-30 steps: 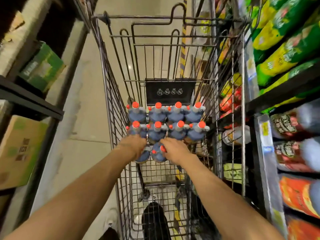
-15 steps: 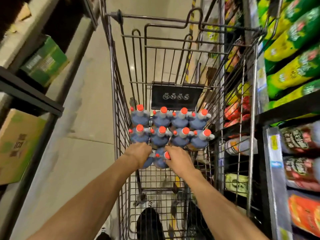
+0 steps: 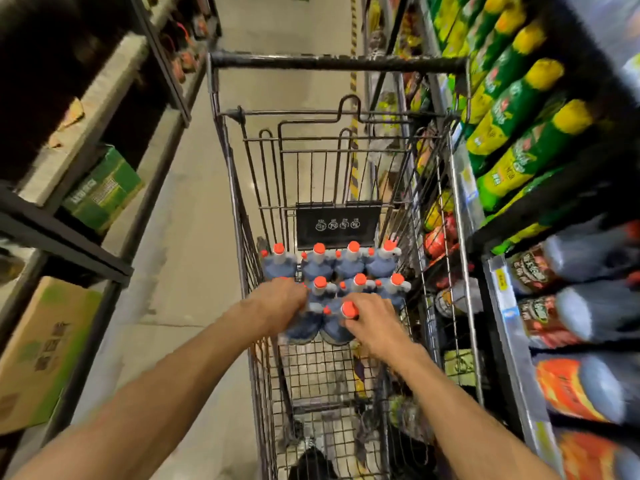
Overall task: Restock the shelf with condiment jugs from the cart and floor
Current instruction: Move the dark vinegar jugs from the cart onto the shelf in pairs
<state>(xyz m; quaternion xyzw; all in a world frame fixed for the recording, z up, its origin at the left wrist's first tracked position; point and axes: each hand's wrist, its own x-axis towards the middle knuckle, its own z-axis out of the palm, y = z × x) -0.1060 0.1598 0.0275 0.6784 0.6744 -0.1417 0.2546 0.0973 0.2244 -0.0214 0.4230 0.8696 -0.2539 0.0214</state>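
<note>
Several dark condiment jugs [image 3: 348, 263] with orange caps stand packed in the wire cart [image 3: 228, 174]. Both my arms reach into the cart. My left hand [image 3: 280, 299] grips the top of a near-row jug [image 3: 302, 327]. My right hand [image 3: 372, 315] grips the neck of the neighbouring jug [image 3: 334, 329], its orange cap [image 3: 348, 310] showing by my thumb. Both held jugs sit a little nearer to me than the two back rows. The shelf on the right [image 3: 512, 306] holds lying bottles.
Green and yellow bags [image 3: 512, 109] fill the upper right shelves. On the left, dark racks [image 3: 69, 251] hold a green box [image 3: 102, 192] and a cardboard carton [image 3: 41, 348]. The pale aisle floor [image 3: 194, 237] runs between the left rack and cart. My shoe [image 3: 311, 465] shows under the cart.
The view has tipped up, showing the cart handle and more aisle. Both hands stay on the two near jugs, which have come slightly away from the rows.
</note>
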